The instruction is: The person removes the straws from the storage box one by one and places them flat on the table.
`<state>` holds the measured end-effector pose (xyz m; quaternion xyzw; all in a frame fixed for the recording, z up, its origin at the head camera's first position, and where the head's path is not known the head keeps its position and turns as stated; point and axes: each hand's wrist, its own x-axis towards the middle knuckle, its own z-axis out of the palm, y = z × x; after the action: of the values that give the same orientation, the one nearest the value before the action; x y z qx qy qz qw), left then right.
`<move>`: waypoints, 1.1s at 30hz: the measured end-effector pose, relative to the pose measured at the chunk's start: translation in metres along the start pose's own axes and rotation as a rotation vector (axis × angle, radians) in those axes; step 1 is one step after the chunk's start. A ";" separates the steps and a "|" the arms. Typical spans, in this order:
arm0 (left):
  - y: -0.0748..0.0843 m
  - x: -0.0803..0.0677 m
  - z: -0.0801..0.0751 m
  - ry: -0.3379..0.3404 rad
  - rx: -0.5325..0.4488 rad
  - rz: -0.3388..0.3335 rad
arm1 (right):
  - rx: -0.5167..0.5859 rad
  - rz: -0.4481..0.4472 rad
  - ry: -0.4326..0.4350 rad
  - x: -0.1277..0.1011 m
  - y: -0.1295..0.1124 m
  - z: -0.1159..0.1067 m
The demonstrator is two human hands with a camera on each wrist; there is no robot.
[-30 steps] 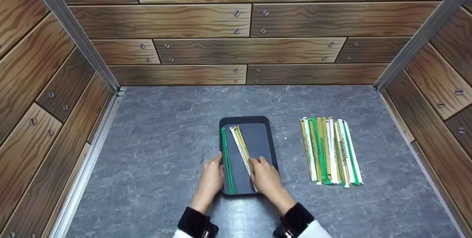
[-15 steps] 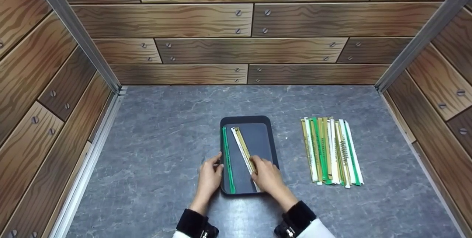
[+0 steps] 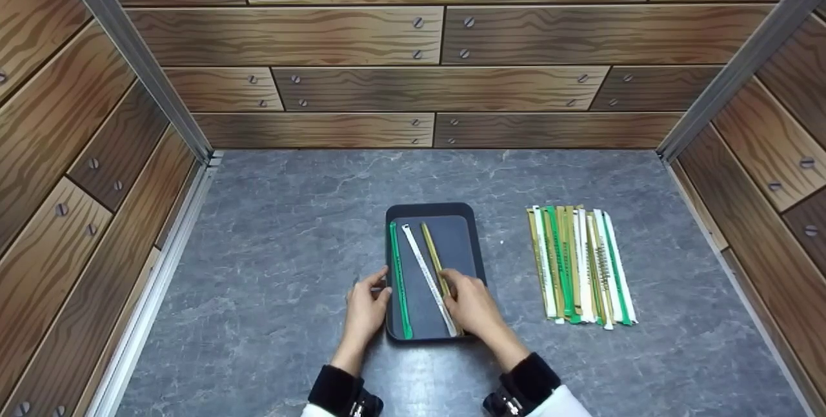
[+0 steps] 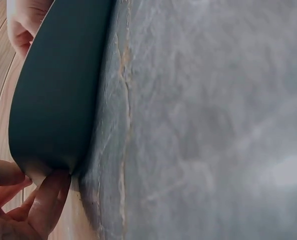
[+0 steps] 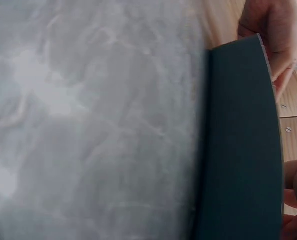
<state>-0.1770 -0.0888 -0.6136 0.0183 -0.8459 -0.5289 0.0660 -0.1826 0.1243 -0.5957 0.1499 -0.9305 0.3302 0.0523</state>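
From the head view, a dark rectangular plastic tray [image 3: 433, 210] with rounded corners sits at the middle of the grey, marbled stone-look table [image 3: 290, 223]. Inside lie three thin flat strips: a green one [image 3: 398, 275], a white one [image 3: 426, 272] and a gold one [image 3: 431, 249]. The right hand [image 3: 474, 307], at the tray's 5 o'clock, pinches the gold strip's near end. The left hand [image 3: 366, 304], at 8 o'clock, grips the tray's rim with curled fingers. A fanned bundle of green, white and gold strips [image 3: 581, 265] lies at 3 o'clock, well apart.

The left wrist view shows the tray's smooth matte wall [image 4: 58, 90] with fingertips [image 4: 48, 192] touching it.

The right wrist view shows the same wall [image 5: 241, 145] above the table's mottled surface [image 5: 98, 120].
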 end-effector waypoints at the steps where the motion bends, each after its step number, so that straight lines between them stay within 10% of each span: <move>1: 0.000 0.000 0.000 -0.002 -0.001 -0.009 | 0.010 0.000 0.008 0.001 -0.001 -0.002; 21: 0.001 0.000 -0.001 -0.021 -0.018 -0.029 | 0.203 0.142 0.125 -0.010 0.019 -0.046; 33: 0.002 -0.001 -0.001 -0.048 -0.023 -0.049 | 0.110 0.282 0.186 -0.030 0.068 -0.091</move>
<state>-0.1756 -0.0889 -0.6109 0.0255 -0.8404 -0.5404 0.0329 -0.1762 0.2396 -0.5714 -0.0108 -0.9139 0.3973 0.0832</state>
